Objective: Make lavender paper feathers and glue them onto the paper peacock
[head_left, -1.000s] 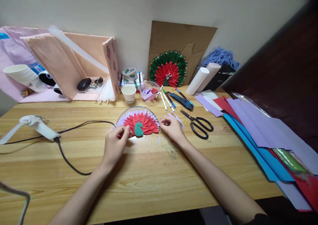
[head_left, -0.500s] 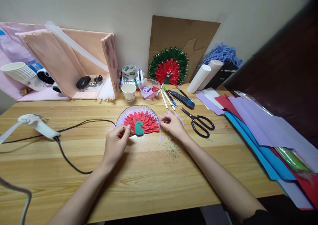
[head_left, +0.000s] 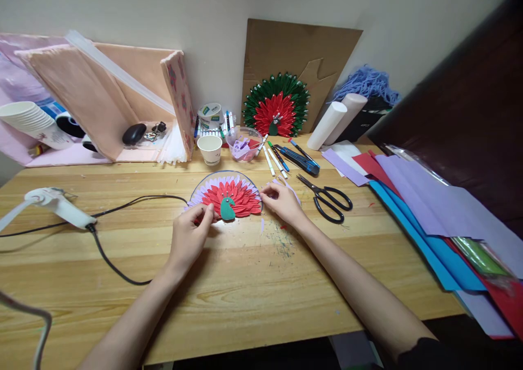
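**A paper peacock held at both sides**

The peacock was in front of me on the table, between my two hands, its green body set low in the middle of a red feather fan. Lilac feathers showed behind the red ones, and beyond them curved a clear sheet with a blue outline. I could not tell whether the lower edge lay flat or was slightly raised.

My left hand was closed in a pinch, thumb against forefinger, on the lower left edge of the piece. My right hand pinched the opposite edge, its other fingers loosely curled; my fingertips hid exactly which layer each grip caught.

I judged the step in hand to be steadying or adjusting the piece by its rim, with the feathers and body already in place. The next move called for a light, even hold on both sides, so that the paper would not bend or a feather pull loose.

Black-handled scissors lay open to the right, a white glue gun rested well off to the left, and a green-and-red peacock stood behind, against the cardboard.
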Demonstrator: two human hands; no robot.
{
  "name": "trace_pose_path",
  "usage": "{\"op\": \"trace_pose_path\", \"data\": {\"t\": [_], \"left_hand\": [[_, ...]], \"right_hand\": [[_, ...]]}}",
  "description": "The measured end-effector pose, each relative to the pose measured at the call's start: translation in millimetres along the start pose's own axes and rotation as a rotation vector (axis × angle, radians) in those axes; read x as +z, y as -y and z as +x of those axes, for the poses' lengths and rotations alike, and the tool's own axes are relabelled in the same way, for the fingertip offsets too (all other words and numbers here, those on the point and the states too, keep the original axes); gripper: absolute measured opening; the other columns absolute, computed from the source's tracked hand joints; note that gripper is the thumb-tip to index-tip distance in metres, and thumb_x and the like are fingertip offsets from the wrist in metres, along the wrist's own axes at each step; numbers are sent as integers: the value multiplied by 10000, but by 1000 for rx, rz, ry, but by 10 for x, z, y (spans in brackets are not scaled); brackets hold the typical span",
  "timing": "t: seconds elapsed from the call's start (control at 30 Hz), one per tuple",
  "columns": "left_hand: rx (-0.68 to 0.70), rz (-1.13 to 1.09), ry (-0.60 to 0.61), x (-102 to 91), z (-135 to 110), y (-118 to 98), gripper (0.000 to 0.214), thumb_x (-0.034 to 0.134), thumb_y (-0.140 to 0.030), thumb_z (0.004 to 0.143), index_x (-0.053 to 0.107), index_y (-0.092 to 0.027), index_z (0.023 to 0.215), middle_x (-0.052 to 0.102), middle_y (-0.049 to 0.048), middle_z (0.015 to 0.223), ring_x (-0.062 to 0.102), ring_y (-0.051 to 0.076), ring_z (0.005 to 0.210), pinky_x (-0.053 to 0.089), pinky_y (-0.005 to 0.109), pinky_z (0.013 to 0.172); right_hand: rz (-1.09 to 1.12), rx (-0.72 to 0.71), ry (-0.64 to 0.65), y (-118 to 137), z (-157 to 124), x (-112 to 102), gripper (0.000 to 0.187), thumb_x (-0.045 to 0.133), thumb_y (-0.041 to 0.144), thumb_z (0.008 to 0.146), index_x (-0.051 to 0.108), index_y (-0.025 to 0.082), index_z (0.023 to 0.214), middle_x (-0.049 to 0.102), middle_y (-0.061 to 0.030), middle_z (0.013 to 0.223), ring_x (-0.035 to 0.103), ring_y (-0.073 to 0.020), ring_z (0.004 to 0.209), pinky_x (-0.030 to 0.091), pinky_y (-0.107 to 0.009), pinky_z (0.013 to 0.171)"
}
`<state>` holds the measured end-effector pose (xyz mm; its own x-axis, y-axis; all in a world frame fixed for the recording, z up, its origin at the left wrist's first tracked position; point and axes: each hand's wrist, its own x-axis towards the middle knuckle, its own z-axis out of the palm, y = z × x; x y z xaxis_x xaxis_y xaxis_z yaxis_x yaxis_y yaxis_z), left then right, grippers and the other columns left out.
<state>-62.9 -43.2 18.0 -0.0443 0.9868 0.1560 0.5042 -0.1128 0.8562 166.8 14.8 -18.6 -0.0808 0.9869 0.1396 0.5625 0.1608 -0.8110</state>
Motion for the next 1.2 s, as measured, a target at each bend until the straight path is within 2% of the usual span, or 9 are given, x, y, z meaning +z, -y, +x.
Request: {"op": "trace_pose_path", "data": {"t": [0.2, 0.4, 0.57, 0.77, 1.2], "left_hand": [[4, -7, 14, 4, -4, 3, 302, 478, -325, 838, 600, -155, 620, 607, -3, 601, 532, 112, 593, 386, 193, 587], [-1, -12, 28, 10, -10, 4, 303, 475, -333, 844, 596, -160, 626, 596, -7, 602, 525, 109, 592, 381, 195, 587], [-4, -21, 40, 18, -14, 11, 297, 473, -327, 839, 592, -157, 627, 601, 2, 608, 536, 118, 601, 388, 199, 584], [-10, -23, 47, 24, -18, 30, 301, 475, -327, 847, 589, -152, 630, 599, 2, 610, 541, 117, 605, 389, 200, 586], [-34, -5, 67, 57, -6, 87, 316, 474, -361, 850, 584, -150, 643, 588, 2, 606, 522, 117, 576, 384, 211, 561]], "right_hand": [[-270, -252, -25, 16, -27, -92, 134, 524, 199, 801, 657, 205, 782, 608, -48, 818, 505, -215, 884, 391, -356, 835], [-323, -345, 10, 26, -25, -92, 166, 511, 161, 813, 668, 211, 832, 576, -63, 863, 468, -222, 889, 406, -376, 840], [-397, -431, 43, 29, 13, -113, 142, 541, 159, 803, 671, 186, 853, 573, -75, 896, 440, -223, 918, 410, -351, 841], [-475, -563, 138, 22, 108, -181, 129, 541, 151, 808, 663, 182, 837, 582, -80, 875, 435, -229, 899, 405, -372, 825], [-512, -514, 361, 95, 408, -273, 85, 563, 198, 824, 637, 181, 785, 585, -76, 848, 456, -231, 915, 409, -369, 815]]}}
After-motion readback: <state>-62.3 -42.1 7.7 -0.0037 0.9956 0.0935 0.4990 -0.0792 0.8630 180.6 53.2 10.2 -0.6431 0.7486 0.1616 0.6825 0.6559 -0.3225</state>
